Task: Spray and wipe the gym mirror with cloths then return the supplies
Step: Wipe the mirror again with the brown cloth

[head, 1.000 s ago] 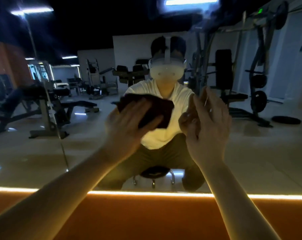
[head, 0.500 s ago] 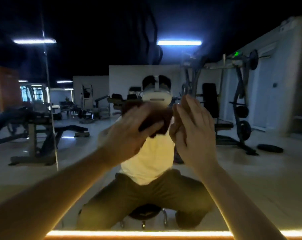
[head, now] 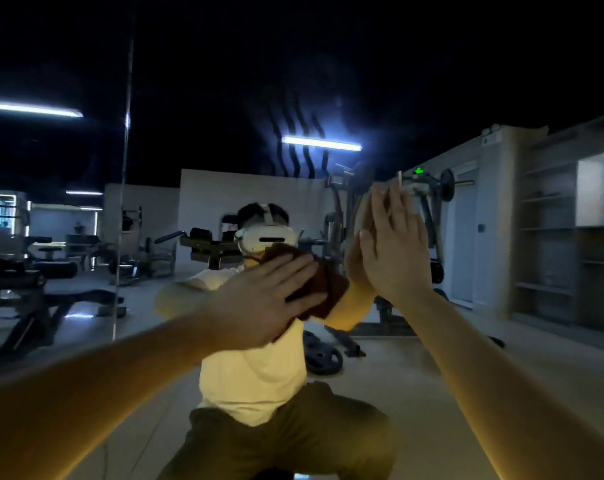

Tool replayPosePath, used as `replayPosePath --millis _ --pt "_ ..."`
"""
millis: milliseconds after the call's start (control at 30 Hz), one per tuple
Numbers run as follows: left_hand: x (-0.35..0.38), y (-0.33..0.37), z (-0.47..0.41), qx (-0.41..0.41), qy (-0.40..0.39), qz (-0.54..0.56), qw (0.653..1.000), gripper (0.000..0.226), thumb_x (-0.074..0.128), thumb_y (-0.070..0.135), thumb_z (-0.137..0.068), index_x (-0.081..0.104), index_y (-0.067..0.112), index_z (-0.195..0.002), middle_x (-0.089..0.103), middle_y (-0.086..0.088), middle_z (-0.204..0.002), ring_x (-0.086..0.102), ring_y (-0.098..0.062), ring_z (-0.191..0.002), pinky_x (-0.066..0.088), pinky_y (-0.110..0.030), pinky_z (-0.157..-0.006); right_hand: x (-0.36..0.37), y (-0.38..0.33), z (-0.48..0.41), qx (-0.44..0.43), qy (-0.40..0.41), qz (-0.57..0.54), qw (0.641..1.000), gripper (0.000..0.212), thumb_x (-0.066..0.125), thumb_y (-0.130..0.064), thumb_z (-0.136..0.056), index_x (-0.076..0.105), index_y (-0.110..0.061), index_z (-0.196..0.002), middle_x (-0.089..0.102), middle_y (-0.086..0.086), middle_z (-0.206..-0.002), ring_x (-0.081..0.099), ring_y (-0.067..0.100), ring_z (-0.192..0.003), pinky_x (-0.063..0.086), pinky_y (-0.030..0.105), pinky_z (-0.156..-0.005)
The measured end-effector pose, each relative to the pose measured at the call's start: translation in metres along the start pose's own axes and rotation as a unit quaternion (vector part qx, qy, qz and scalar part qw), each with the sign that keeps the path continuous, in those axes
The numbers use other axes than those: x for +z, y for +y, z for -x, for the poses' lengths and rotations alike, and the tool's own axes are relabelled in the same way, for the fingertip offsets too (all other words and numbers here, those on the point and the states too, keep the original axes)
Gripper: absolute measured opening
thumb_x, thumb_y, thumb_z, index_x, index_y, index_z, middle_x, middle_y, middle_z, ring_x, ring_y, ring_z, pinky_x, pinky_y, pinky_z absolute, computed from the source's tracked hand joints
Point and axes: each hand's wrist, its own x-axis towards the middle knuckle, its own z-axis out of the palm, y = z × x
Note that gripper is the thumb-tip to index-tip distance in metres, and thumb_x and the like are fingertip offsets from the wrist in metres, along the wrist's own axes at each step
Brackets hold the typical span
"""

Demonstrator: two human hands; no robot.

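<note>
The gym mirror [head: 432,375] fills the view, reflecting a squatting person and the dark gym. My left hand [head: 266,299] lies flat with spread fingers, pressing a dark brown cloth [head: 328,289] against the glass at the centre. My right hand [head: 394,251] is raised beside it, palm flat on the mirror with straight fingers, meeting its own reflection. Whether a second cloth lies under my right hand cannot be seen. No spray bottle is in view.
A vertical seam [head: 124,202] divides the mirror panels at the left. Reflected in the glass are weight benches [head: 51,292], a rack machine [head: 428,216], weight plates [head: 323,358] on the floor and shelves [head: 550,244] at the right.
Both hands have moved up the mirror and my view has tilted upward; the lit strip at the mirror's base has dropped out of view. My right hand now sits higher than my left.
</note>
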Motion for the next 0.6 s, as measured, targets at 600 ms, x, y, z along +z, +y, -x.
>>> replayPosePath --millis 600 --pt "-0.025 -0.073 -0.064 0.066 0.055 -0.016 0.996 0.078 0.077 0.018 -0.082 0.047 0.029 -0.153 0.039 -0.013 -0.163 0.029 -0.029 -0.152 0.019 -0.050 -0.122 -0.029 0.031 -0.054 -0.033 0.064 -0.029 0.997 0.057 0.035 -0.028 -0.104 0.033 -0.012 -0.159 0.022 0.013 -0.169 0.024 0.033 -0.155 0.026 0.055 -0.124"
